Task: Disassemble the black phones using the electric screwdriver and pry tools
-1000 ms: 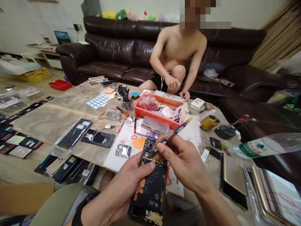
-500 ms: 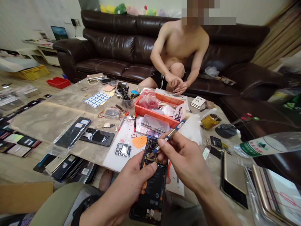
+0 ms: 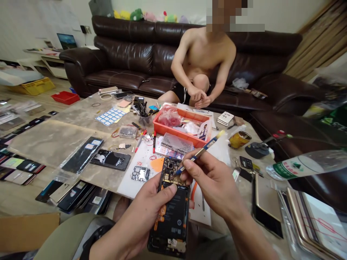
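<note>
My left hand (image 3: 146, 206) is closed around an opened phone (image 3: 173, 220), its thumb lying across the inside near the circuit board. The back cover is off, so the black battery, orange strips and camera module show. In my right hand (image 3: 206, 177) are slim blue tweezers (image 3: 202, 153), pinched between thumb and fingers, their tip down at the board below the camera. I cannot tell whether the tip touches a part. A silver-and-black inner cover plate (image 3: 141, 173) rests on the white foam sheet (image 3: 126, 186), left of the phone.
Beyond the phone stand a clear parts box (image 3: 177, 143) and an orange tray (image 3: 181, 131) of bags. Another phone shell (image 3: 111, 159) lies left. At right are a can (image 3: 240, 139), a plastic bottle (image 3: 306, 165) and stacked phones (image 3: 267, 206). A person (image 3: 203, 65) sits opposite.
The view has shifted slightly. The phone sits a little further left in view, and the tweezers' tip stays at the board. Both my hands keep their hold.
</note>
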{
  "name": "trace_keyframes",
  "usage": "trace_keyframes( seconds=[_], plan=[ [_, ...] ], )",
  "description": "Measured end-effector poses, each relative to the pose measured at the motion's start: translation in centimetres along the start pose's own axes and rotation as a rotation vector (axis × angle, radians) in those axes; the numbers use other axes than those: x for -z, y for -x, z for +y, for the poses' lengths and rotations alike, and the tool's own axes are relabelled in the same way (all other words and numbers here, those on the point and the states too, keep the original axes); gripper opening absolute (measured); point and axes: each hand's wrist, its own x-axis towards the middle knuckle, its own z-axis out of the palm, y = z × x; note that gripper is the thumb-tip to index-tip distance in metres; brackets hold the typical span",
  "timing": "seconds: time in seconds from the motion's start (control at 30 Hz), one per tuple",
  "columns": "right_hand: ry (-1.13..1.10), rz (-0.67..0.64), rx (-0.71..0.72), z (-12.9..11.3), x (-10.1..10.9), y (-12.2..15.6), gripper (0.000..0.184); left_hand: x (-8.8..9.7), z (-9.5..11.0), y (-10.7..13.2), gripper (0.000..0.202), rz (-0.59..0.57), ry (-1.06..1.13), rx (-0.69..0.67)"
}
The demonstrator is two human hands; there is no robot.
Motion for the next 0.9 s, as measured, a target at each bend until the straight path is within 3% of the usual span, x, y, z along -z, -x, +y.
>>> trace_keyframes(
  seconds=[0.3, 0.63, 0.9],
  plan=[
    [0.031, -0.018, 0.018, 0.1, 0.1, -0.2, 0.022, 0.2, 0.3, 0.5, 0.045, 0.036, 0.010, 0.011],
    [0.069, 0.058, -0.126, 0.1, -0.7, -0.5, 0.026, 0.1, 0.1, 0.4, 0.044, 0.036, -0.059, -0.011],
    [-0.070, -0.024, -0.056, 0.2, -0.5, -0.6, 0.025, 0.3, 0.2, 0.3, 0.046, 0.066, -0.050, -0.007]
  ],
)
